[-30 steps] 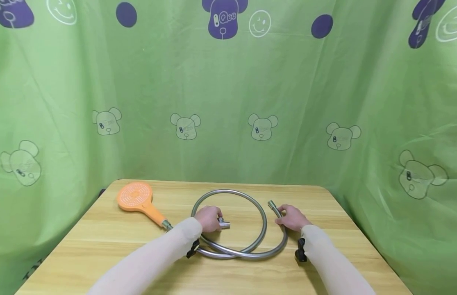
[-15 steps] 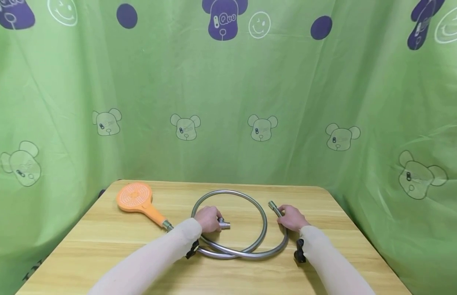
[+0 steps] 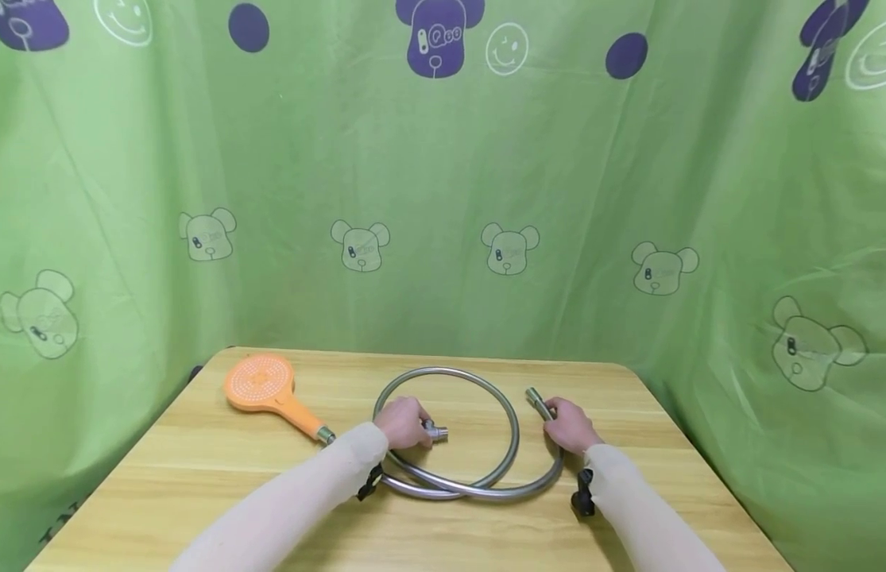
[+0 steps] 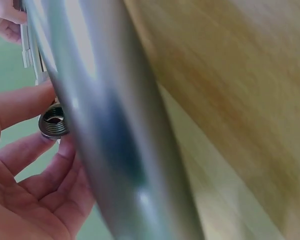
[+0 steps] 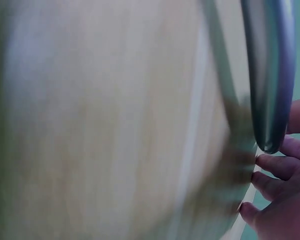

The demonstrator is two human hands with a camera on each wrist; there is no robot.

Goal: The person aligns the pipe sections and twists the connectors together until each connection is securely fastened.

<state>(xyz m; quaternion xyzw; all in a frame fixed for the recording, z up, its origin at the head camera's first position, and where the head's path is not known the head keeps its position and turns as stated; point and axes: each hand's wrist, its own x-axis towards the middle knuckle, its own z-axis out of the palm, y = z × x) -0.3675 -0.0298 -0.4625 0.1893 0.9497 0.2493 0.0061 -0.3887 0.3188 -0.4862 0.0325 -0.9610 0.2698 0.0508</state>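
Note:
My left hand (image 3: 402, 423) pinches a small chrome pipe fitting (image 3: 435, 431) inside the loop of a metal shower hose. In the left wrist view the threaded opening of the fitting (image 4: 54, 121) shows between thumb and fingers. My right hand (image 3: 573, 427) grips the free end of the shower hose (image 3: 515, 433) just behind its metal connector (image 3: 535, 396), which points away to the upper left. Close to the camera, the hose (image 5: 272, 75) crosses the right wrist view beside the fingers. An orange shower head (image 3: 264, 384) lies at the left, joined to the hose's other end.
A wooden table (image 3: 485, 540) carries everything. Green curtain (image 3: 443, 310) with printed bear heads hangs behind it and at both sides. The hose's crossing coils lie between and in front of the hands. A black wrist camera (image 3: 583, 494) sits under the right forearm.
My right hand has shifted slightly to the right, carrying the hose end and its connector along. The left hand keeps its pinch on the fitting nearly in place.

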